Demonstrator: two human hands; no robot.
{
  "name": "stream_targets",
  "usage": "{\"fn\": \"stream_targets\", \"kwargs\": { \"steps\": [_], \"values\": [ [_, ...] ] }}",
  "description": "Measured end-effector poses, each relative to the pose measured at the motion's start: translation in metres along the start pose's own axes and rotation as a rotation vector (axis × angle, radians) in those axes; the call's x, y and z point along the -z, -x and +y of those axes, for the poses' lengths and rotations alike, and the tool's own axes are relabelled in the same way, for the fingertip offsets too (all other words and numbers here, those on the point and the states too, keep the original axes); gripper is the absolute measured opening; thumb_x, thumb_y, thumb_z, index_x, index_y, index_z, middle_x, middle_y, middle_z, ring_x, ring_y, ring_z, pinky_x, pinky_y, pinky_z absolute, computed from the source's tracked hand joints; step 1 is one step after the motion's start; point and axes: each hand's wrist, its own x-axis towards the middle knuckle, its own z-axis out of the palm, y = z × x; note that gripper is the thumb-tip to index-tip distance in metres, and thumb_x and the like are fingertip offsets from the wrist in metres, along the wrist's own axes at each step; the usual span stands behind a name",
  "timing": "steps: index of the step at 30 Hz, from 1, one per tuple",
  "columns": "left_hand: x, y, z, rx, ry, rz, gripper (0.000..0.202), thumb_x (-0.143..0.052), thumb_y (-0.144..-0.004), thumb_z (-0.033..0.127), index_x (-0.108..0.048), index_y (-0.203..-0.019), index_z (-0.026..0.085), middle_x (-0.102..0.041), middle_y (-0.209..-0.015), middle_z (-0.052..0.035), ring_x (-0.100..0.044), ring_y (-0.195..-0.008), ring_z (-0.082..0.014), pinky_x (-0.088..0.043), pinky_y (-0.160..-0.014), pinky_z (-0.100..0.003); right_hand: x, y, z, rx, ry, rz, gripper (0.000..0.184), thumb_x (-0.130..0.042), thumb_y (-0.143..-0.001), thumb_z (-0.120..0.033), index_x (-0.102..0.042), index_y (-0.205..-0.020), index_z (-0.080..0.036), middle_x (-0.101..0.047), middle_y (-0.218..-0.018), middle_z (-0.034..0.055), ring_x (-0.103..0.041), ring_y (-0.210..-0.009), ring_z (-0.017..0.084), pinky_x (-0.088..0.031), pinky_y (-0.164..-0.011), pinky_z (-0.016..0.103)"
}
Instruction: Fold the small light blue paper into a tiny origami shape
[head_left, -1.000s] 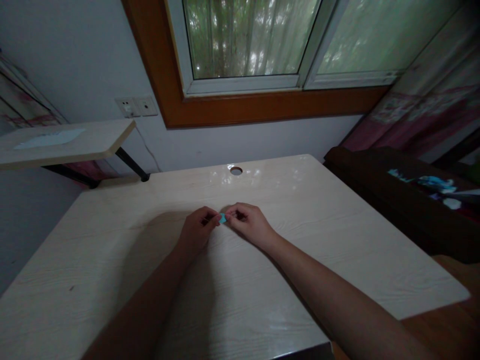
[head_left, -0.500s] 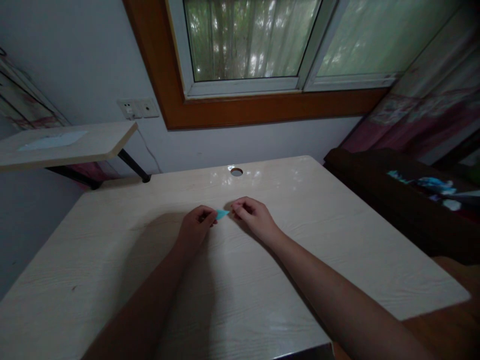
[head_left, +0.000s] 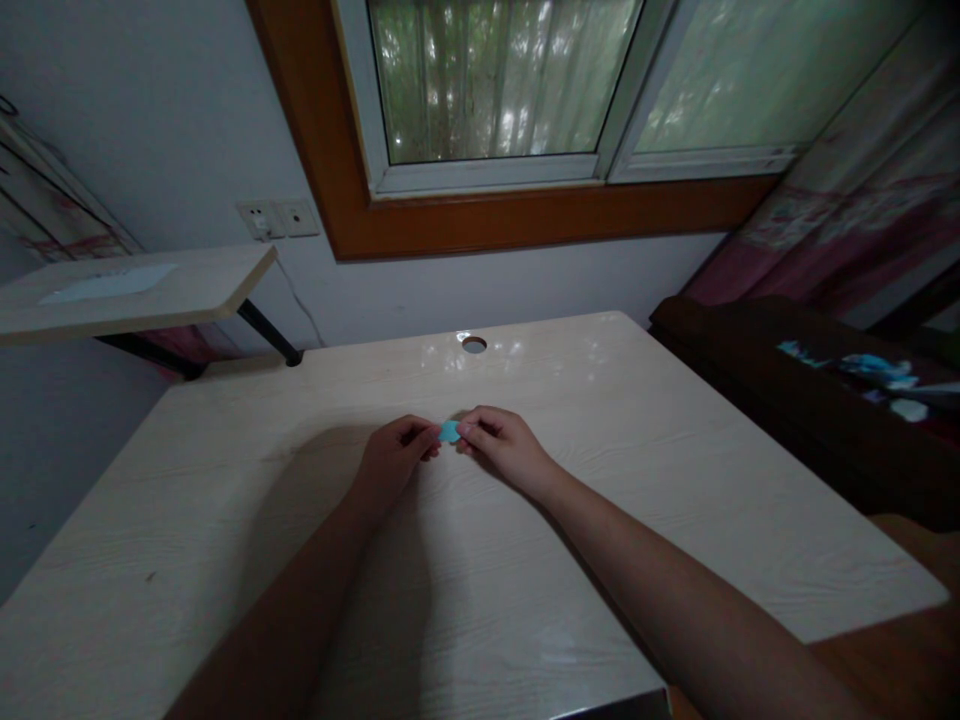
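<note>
A small turquoise piece of folded paper (head_left: 449, 431) shows between my hands, just above the pale wooden desk (head_left: 495, 560). My left hand (head_left: 399, 447) pinches its left end between thumb and fingers. On the right end, my right hand (head_left: 498, 440) closes thumb and forefinger. Fingertips cover both ends of the paper, so only its middle is visible and its full shape is hidden.
Toward the back of the desk is a round cable hole (head_left: 474, 345). A raised shelf (head_left: 225, 275) with black legs stands at the left rear. Behind are a wall socket (head_left: 277, 219) and a window (head_left: 495, 90). Dark furniture (head_left: 750, 400) borders the right side.
My right hand has moved slightly left and down and now grips the paper's right end. The paper was pointed on that side before. My left hand has barely shifted.
</note>
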Motion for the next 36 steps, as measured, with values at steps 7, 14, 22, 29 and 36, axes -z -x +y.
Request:
{"fn": "stream_targets", "kwargs": {
  "steps": [7,14,22,29,36],
  "values": [
    [0.003,-0.001,0.000,0.028,0.007,0.013,0.023,-0.063,-0.085,0.039,-0.067,-0.081,0.018,-0.068,-0.068,-0.0014,-0.063,-0.063,-0.0143,-0.051,-0.063,-0.025,0.002,0.000,-0.001,-0.023,-0.030,0.079,0.025,-0.059,-0.088,-0.040,-0.065,-0.081,-0.017,-0.065,-0.070,0.0023,-0.057,-0.064,0.014,-0.044,-0.065,0.027],
    [0.004,-0.004,-0.006,-0.100,0.052,0.176,0.017,-0.062,-0.086,0.034,-0.061,-0.087,0.017,-0.063,-0.076,-0.0009,-0.062,-0.067,-0.0131,-0.054,-0.062,-0.024,0.005,-0.004,-0.002,-0.087,-0.295,0.186,0.019,-0.065,-0.081,-0.032,-0.062,-0.071,-0.017,-0.061,-0.060,-0.0008,-0.053,-0.057,0.012,-0.039,-0.061,0.026],
    [-0.003,0.001,-0.010,-0.639,-0.266,0.066,0.023,-0.061,-0.090,0.020,-0.064,-0.111,0.025,-0.053,-0.120,-0.0085,-0.059,-0.107,-0.0184,-0.060,-0.080,-0.032,-0.001,-0.002,-0.004,-0.173,-0.476,0.037,0.017,-0.071,-0.076,-0.030,-0.065,-0.072,-0.015,-0.062,-0.062,-0.0001,-0.053,-0.057,0.010,-0.038,-0.060,0.025],
    [0.000,0.004,-0.004,-0.733,-0.383,0.125,0.013,-0.063,-0.089,0.017,-0.067,-0.100,0.023,-0.065,-0.100,-0.0052,-0.063,-0.094,-0.0163,-0.055,-0.084,-0.032,-0.002,0.001,-0.009,-0.201,-0.417,-0.066,0.022,-0.071,-0.078,-0.036,-0.065,-0.074,-0.015,-0.062,-0.062,0.0002,-0.053,-0.056,0.010,-0.038,-0.057,0.024],
    [0.001,0.008,0.004,-0.502,-0.330,0.126,0.007,-0.064,-0.089,0.024,-0.069,-0.088,0.019,-0.068,-0.081,-0.0030,-0.064,-0.075,-0.0137,-0.052,-0.071,-0.024,-0.004,0.002,-0.007,-0.042,-0.126,0.030,0.024,-0.062,-0.088,-0.043,-0.067,-0.091,-0.019,-0.065,-0.077,0.0023,-0.057,-0.068,0.013,-0.044,-0.065,0.026]
  ]
}}
